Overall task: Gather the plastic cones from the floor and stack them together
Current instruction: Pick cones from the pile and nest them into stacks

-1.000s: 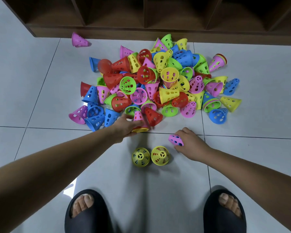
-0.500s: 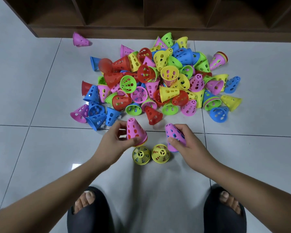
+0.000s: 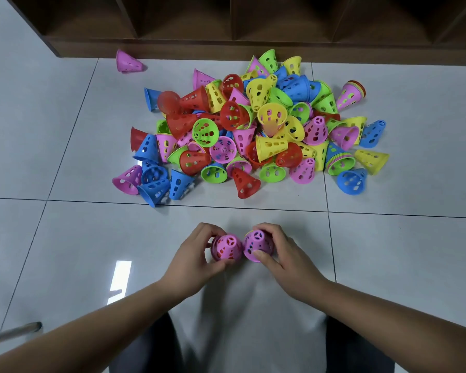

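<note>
Grey-white floor tiles (image 3: 65,238), dark wooden shelf unit (image 3: 253,47) along the far edge.

Left hand (image 3: 197,261): thumb and fingers curled round one pink cone (image 3: 226,247), narrow end up. Right hand (image 3: 285,261): same pinch on a second pink cone (image 3: 260,243), also narrow end up. Both cones sit side by side, touching, low over the near tile in front of the person; cannot tell whether they rest on the floor. Sliver of yellow at the upper left rim of the right-hand cone; what lies beneath is hidden.

Counts.
- Hands: 2.
- Cones in hand: 2, both pink.
- Stray pink cone (image 3: 128,61), alone by the shelf base: 1.
- Main pile (image 3: 253,130), beyond the tile seam: five colours (red, blue, green, yellow, pink), heaped and overlapping, so no exact count; several dozen by estimate.
- Nested sets within the pile: 2 seen, a pink-topped stack (image 3: 351,92) at far right and a blue-topped stack (image 3: 339,158) nearer, each showing several rims.
- Metal rod (image 3: 11,333), lower left: 1.

Progress, judged: early. No finished stack stands apart from the pile; the two held cones are not nested in each other. Left to do: nearly the whole pile, the stray, and merging the small nested sets.
</note>
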Action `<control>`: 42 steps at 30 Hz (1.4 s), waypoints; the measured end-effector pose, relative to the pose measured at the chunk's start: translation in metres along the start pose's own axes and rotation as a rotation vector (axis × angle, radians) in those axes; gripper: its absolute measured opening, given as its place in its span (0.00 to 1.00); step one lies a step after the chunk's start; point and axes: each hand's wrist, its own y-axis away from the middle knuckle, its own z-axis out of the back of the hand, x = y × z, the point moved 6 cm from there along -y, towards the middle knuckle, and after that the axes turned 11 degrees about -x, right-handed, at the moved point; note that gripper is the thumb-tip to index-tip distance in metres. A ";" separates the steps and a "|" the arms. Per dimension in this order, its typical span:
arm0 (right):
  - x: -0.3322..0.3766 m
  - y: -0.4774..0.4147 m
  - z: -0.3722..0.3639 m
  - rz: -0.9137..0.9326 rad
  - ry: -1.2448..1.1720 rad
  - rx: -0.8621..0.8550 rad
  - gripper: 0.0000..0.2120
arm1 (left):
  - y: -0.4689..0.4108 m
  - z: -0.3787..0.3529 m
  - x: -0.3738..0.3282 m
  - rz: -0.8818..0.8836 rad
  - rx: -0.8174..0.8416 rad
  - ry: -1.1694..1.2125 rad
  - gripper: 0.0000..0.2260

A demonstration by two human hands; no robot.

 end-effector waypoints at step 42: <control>0.026 -0.161 -0.005 0.454 0.766 0.041 0.18 | -0.107 0.064 0.066 -0.061 -0.047 -0.503 0.20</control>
